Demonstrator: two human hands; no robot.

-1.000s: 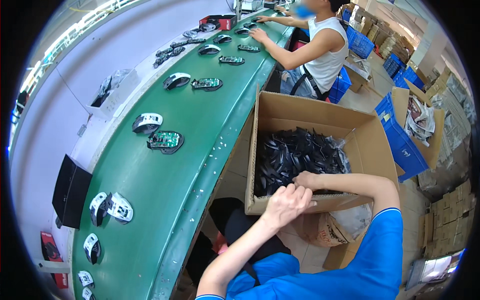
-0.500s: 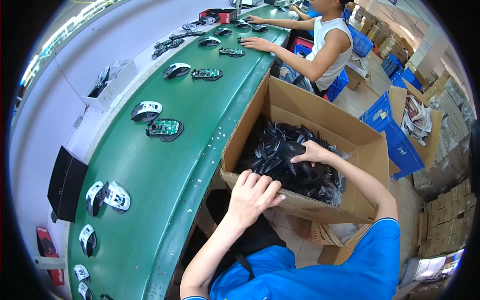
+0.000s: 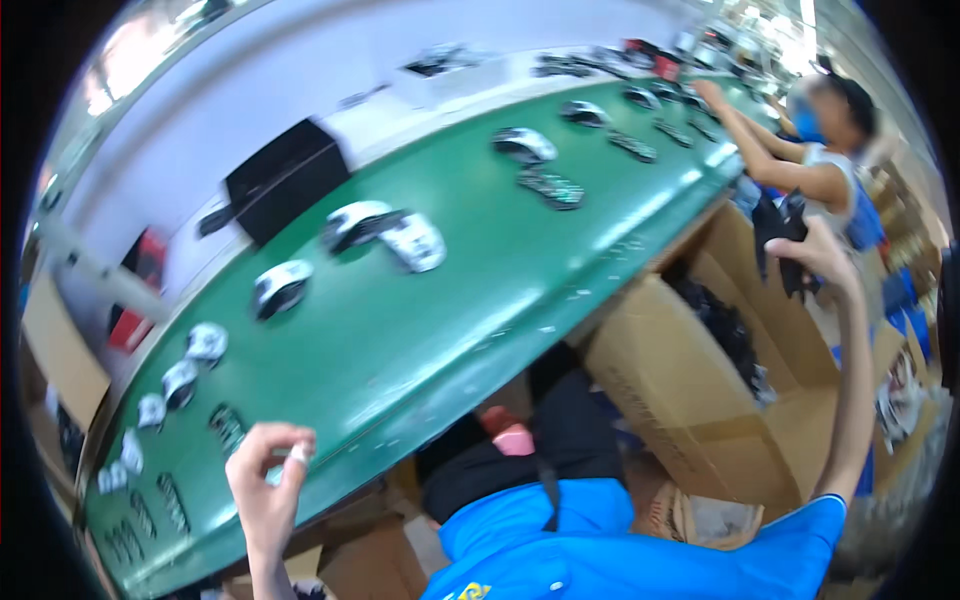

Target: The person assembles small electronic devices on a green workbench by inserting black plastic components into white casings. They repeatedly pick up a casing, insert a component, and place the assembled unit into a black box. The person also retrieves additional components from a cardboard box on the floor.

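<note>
My right hand (image 3: 825, 255) is raised above the far side of the open cardboard box (image 3: 675, 390), closed around several thin black plastic pieces (image 3: 778, 225). More dark plastic parts (image 3: 725, 320) lie inside that box. Over the near edge of the green conveyor belt (image 3: 400, 370), my left hand (image 3: 265, 485) has its fingers curled toward the thumb. A small whitish spot shows at its fingertips; blur hides what it is. Close to this hand, a mouse base with a circuit board (image 3: 227, 428) rests on the belt.
White-and-black mouse shells (image 3: 412, 243) and bases with circuit boards (image 3: 550, 187) line the belt. A black box (image 3: 287, 178) stands at its back edge. At the far right, a person in a white sleeveless top (image 3: 830, 180) works at the belt. A paper sack (image 3: 690, 517) sits below the cardboard box.
My right hand has come up out of the box with black plastic pieces. My left hand has let go of the box rim and moved left over the belt. The view has turned left.
</note>
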